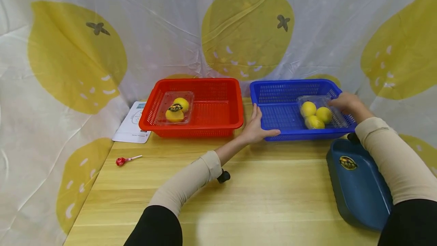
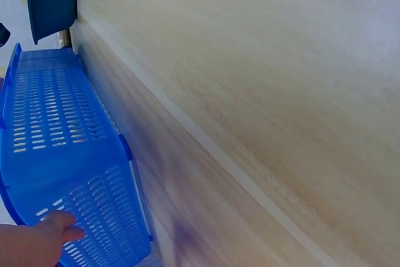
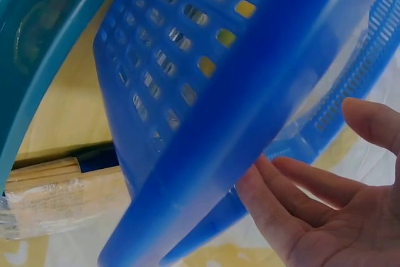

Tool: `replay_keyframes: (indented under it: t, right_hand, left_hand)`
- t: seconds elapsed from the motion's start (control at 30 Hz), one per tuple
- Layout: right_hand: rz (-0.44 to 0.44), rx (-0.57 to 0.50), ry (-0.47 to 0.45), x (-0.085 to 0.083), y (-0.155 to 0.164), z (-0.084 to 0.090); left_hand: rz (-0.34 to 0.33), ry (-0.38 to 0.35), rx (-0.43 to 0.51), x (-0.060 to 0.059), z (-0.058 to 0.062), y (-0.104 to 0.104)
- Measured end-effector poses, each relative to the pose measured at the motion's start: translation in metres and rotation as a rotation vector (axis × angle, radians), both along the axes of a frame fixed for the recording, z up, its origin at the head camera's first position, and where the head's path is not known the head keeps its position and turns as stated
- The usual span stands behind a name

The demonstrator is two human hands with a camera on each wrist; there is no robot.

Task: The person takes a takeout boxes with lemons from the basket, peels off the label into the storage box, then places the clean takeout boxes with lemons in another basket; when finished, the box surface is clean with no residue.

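Note:
A blue basket [image 1: 290, 83] stands at the back right of the wooden table [image 1: 273, 200]. In it lies a clear plastic box [image 1: 338, 120] with three yellow fruits [image 1: 315, 116]. My left hand [image 1: 256, 126] rests on the basket's front-left corner, fingers straight up the left wall and thumb along the front rim. The left wrist view shows a fingertip [image 2: 59, 226] touching the blue basket [image 2: 62, 142]. My right hand [image 1: 345, 103] hovers over the right end of the box. In the right wrist view the right hand [image 3: 325, 217] is open beside the blue basket [image 3: 237, 92], holding nothing.
A red basket [image 1: 198, 81] sits left of the blue one, with a clear box of two yellow fruits [image 1: 175, 108] inside. A teal tray [image 1: 358, 185] lies at the front right. A red lollipop [image 1: 121, 161] and a paper sheet [image 1: 133, 128] lie at the left.

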State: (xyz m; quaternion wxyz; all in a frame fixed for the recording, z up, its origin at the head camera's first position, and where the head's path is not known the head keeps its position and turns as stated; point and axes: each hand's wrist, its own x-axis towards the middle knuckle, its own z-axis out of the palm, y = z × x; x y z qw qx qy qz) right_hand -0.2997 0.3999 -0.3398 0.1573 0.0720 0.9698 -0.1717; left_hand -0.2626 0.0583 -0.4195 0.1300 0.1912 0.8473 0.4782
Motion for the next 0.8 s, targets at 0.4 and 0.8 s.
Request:
replay_keyframes:
  t: [0.4, 0.8]
  right_hand:
    - [-0.008, 0.028, 0.014, 0.0, -0.004, -0.001]
    - [0.08, 0.15, 0.124, 0.016, -0.035, 0.007]
  left_hand:
    - [-0.01, -0.008, -0.03, -0.003, 0.003, -0.004]
    - [-0.124, -0.032, 0.093, -0.009, 0.018, -0.027]
